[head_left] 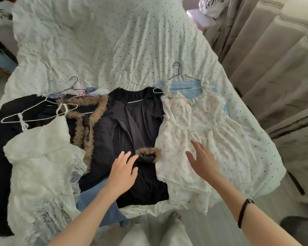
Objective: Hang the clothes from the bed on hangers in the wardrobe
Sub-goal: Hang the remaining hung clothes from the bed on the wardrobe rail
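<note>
Far out to the left of the left hand's fingers (130, 158) lies a white lace dress (41, 157) on a white wire hanger (37, 112), spread over black clothing on the bed (96, 41). Nearer those fingers, up and to their left, runs the brown fur trim of a dark cardigan (85, 118). The left hand (122, 172) hovers with its fingers straight and slightly apart over a black blouse (130, 125), whose hanger hook (125, 76) points away toward the head of the bed; whether the fingers touch the cloth I cannot tell. Just off the fingertips sits a fur cuff (148, 154).

The right hand (202, 161) is spread flat, fingers apart and gripping nothing, over the lower half of a pale floral dress (199, 121) that lies on a blue knit (183, 86), both on hangers well beyond the fingertips.

All these garments look soft, light and limp; gripped by the cloth they would likely sag and slide off the thin wire. The hook or the hanger's neck seems the surest hold, with the lace and narrow straps most liable to snag or slip.
</note>
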Available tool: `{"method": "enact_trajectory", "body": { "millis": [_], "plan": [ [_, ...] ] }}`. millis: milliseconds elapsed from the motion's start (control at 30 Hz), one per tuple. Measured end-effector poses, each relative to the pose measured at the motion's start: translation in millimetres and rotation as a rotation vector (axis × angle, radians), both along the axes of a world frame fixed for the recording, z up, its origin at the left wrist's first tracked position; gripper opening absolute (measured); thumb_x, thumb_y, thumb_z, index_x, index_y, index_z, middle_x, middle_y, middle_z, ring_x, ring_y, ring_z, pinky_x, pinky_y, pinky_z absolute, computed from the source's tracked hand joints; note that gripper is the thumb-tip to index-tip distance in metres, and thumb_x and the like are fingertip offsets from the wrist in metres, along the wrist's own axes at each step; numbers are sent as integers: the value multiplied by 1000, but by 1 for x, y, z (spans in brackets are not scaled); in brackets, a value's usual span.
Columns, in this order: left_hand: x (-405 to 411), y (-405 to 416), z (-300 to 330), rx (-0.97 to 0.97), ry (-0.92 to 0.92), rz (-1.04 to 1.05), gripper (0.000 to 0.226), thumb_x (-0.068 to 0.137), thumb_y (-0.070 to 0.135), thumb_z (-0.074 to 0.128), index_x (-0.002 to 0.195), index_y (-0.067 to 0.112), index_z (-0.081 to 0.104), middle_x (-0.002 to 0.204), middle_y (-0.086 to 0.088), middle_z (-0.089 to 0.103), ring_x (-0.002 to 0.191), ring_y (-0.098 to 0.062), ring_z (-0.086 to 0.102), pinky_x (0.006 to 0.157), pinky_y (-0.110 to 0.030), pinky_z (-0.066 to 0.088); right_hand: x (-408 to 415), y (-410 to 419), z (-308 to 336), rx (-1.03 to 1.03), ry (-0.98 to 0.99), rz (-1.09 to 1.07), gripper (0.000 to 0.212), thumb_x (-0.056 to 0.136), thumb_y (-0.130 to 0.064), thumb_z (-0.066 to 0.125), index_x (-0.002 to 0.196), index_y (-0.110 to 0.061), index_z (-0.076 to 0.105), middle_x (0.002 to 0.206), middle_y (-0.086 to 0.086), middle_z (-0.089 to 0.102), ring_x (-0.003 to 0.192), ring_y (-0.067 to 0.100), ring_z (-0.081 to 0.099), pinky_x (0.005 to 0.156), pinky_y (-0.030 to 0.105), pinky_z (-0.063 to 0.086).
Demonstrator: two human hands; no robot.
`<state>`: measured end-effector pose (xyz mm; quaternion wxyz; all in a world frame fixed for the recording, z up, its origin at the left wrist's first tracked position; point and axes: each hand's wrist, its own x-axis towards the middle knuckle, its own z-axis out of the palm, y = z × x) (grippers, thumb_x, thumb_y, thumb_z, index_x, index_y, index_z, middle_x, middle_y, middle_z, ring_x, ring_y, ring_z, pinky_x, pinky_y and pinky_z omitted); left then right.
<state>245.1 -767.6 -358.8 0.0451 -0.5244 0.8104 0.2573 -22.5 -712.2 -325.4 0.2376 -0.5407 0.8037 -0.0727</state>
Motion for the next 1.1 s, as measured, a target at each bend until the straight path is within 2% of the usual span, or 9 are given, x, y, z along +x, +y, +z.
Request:
{"method": "enact_trajectory", "body": {
  "millis": [100, 300, 567, 733, 833, 900, 967, 1033, 1100],
  "plan": [
    [-15, -44, -10, 22, -44, -57, 49, 98, 30, 37, 146, 20, 26, 154, -6, 18, 143, -25, 5, 114, -37, 12, -44, -34, -6, 61, 65, 27, 54, 97, -35, 41, 144, -14, 28, 146, 7, 36, 133, 25, 35, 107, 37, 30],
    [-105, -163, -26, -114, 7, -68, 46, 97, 23, 43, 142, 14, 36, 149, -11, 31, 141, -27, 17, 113, -37, 17, -153, -137, -34, 38, 155, -37, 51, 96, -30, 45, 141, -8, 33, 139, 16, 43, 126, 33, 42, 101, 43, 35],
    [-219, -272, -127, 38, -55, 91, 49, 98, 26, 40, 144, 15, 29, 151, -9, 23, 140, -23, 20, 111, -34, 20, -280, -284, -134, 73, 143, -41, 47, 97, -27, 43, 138, -6, 35, 135, 20, 45, 124, 36, 41, 100, 45, 34],
    [-261, -352, -168, -199, -5, 119, 48, 94, 18, 48, 138, 5, 39, 144, -16, 36, 133, -28, 34, 108, -39, 29, -332, -360, -186, -60, 120, -95, 46, 97, -26, 42, 137, -4, 36, 135, 22, 44, 121, 37, 41, 98, 45, 34],
    [-283, -387, -176, -278, 0, 100, 55, 94, 27, 48, 141, 3, 33, 145, -16, 34, 133, -29, 33, 108, -40, 27, -348, -398, -201, -141, 192, -57, 46, 98, -26, 40, 138, -3, 36, 137, 22, 42, 126, 36, 38, 102, 44, 30],
    [-294, -399, -180, -225, -29, 80, 66, 94, 40, 43, 146, 8, 20, 149, -13, 28, 136, -26, 28, 110, -39, 24, -354, -417, -213, -93, 219, -16, 44, 98, -28, 35, 133, -3, 41, 128, 24, 49, 117, 38, 45, 96, 44, 35],
    [-302, -406, -184, -143, -96, 63, 73, 92, 51, 38, 148, 15, 9, 148, -9, 29, 134, -24, 29, 106, -38, 26, -355, -426, -224, -28, 304, 44, 46, 96, -34, 23, 116, -4, 51, 109, 21, 57, 99, 37, 52, 81, 43, 41],
    [-307, -409, -186, -105, -189, 51, 72, 91, 56, 35, 148, 19, 10, 140, -9, 39, 127, -25, 35, 99, -38, 32, -355, -425, -230, -23, 340, 90, 44, 94, -34, 23, 102, -4, 54, 93, 14, 54, 83, 30, 48, 67, 38, 39],
    [-309, -412, -186, -97, -228, 52, 66, 90, 59, 31, 144, 21, 23, 131, -7, 47, 122, -25, 38, 96, -40, 33, -357, -421, -232, -107, 293, 113, 36, 97, -32, 35, 100, -3, 56, 87, 13, 52, 74, 24, 40, 64, 34, 32]
  ]
}}
